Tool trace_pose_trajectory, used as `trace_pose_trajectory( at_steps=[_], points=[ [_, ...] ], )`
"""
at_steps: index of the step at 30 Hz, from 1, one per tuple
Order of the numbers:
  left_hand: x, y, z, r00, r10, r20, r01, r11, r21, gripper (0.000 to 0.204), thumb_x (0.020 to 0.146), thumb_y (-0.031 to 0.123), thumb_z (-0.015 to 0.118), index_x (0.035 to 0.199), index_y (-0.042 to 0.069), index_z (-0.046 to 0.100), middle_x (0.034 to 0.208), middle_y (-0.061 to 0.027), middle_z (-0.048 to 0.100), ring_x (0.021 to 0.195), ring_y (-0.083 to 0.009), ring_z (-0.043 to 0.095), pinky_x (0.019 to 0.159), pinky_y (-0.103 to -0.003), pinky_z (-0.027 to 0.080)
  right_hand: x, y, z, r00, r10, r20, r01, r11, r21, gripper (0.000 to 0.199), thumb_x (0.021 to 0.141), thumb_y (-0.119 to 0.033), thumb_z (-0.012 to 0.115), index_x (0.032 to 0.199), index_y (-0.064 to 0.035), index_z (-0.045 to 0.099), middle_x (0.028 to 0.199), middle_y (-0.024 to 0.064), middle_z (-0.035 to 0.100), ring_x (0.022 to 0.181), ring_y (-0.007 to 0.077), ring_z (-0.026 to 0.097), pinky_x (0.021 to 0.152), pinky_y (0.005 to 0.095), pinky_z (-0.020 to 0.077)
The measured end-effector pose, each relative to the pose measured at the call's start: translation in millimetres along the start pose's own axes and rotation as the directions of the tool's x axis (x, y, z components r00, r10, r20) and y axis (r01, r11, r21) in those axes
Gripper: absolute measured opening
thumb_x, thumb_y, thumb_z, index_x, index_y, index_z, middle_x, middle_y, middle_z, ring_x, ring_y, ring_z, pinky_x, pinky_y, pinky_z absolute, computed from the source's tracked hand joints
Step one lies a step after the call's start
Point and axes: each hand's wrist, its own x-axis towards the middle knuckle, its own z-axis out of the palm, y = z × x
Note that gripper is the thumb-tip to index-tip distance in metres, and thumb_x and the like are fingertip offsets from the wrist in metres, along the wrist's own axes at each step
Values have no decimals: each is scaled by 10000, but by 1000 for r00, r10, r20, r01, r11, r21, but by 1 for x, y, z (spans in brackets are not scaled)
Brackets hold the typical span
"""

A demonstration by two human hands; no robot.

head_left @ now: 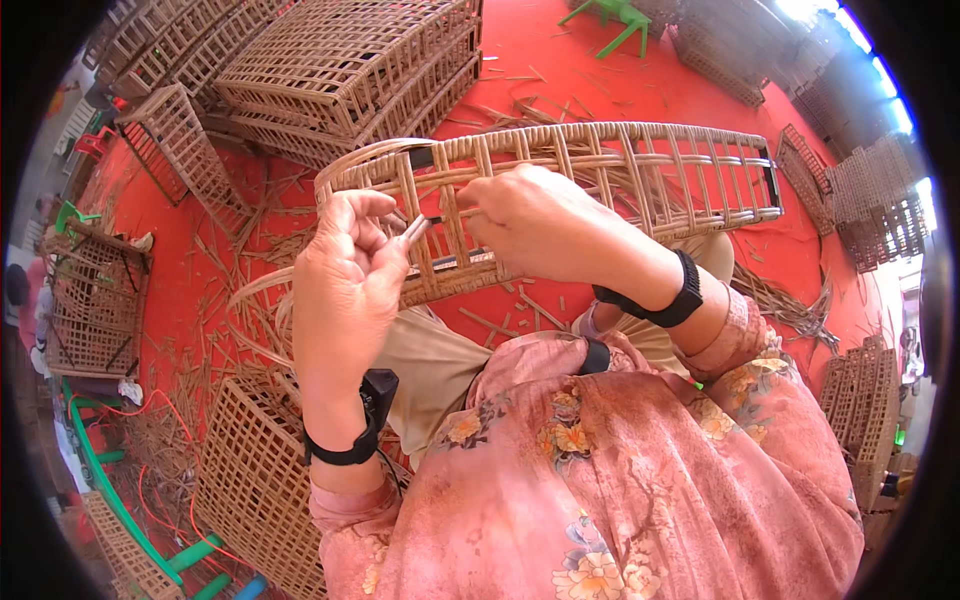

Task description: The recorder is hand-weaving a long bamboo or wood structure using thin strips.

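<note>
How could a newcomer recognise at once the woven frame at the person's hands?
Start at the red floor, then find the right hand. Behind it stretches the long, narrow woven frame. Unlike the boxy lattice stack at upper left, this one has a thickly wrapped upper edge.

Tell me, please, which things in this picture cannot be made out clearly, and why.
In the head view:
Bare right hand: its grip is hidden by its own back.
Small, thin, pale piece in bare left hand: partly covered by that hand, too small to identify.
Green plastic stool: partly cut off by upper edge.
Pale latticework stacks, upper right: blurred by glare.
</note>
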Motion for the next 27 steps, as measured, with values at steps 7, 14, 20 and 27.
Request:
trace_pose_trajectory(
  at_steps=[7,14,20,27],
  points=[
    [2,7,6,995,-1,96,-17,982,188,251,885,8,681,1120,30,597,786,20,538,705,-64,504,658,-242,444,6,-4,-9,998,21,53,-16,996,-90,230,899,-170,569,951,41,645,782,257,654,763,444,653,704,509,519],
    [9,-2,7,990,57,130,-80,981,179,271,877,52,704,1122,45,587,761,-95,627,695,-215,635,680,-336,506,-9,-9,-5,1000,24,-7,-24,994,-103,202,899,-52,516,1058,28,614,824,245,676,812,421,670,716,495,521],
    [12,-7,8,991,52,126,-65,992,105,236,881,33,710,1093,39,607,773,7,554,711,-77,513,654,-248,438,-2,7,9,982,-168,-86,179,971,155,110,857,-50,578,941,21,577,802,221,672,783,410,676,673,496,518],
    [11,1,22,995,58,78,-75,970,233,248,865,59,736,1083,39,619,817,-25,611,712,-88,532,670,-262,458,-14,6,18,950,-110,-292,189,948,257,90,847,-47,600,935,-28,605,784,190,666,762,413,659,665,488,506]
  ],
)
